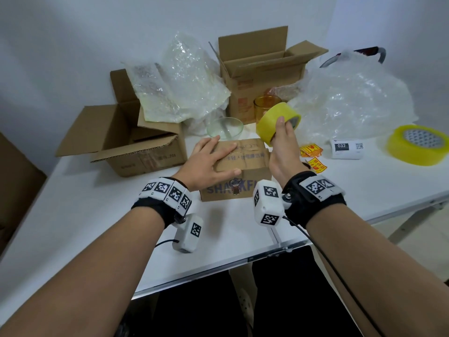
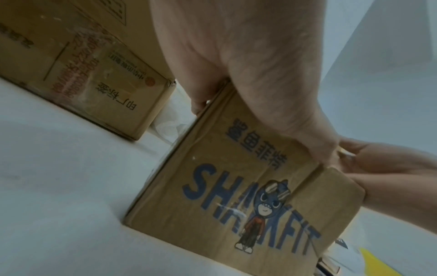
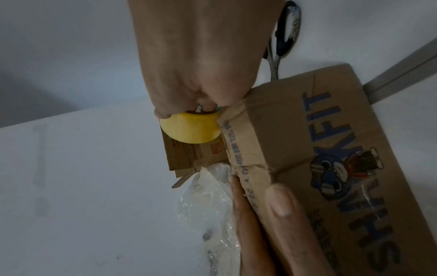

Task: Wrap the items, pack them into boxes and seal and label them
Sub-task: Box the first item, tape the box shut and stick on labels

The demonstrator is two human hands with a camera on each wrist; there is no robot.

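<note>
Left hand (image 1: 206,164) lay flat on box (image 1: 245,161); right hand (image 1: 283,152) gripped tape (image 1: 277,122). Risk: flaps spring open if pressure eased.

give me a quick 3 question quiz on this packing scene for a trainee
1. True or false: the left hand lies flat on top of the closed SHARKFIT box.
2. What does the right hand hold? A) scissors B) yellow tape roll C) glass bowl
3. Fill in: a second tape roll lies on the white table at the far ____.

Key: 1 true; 2 B; 3 right
</note>
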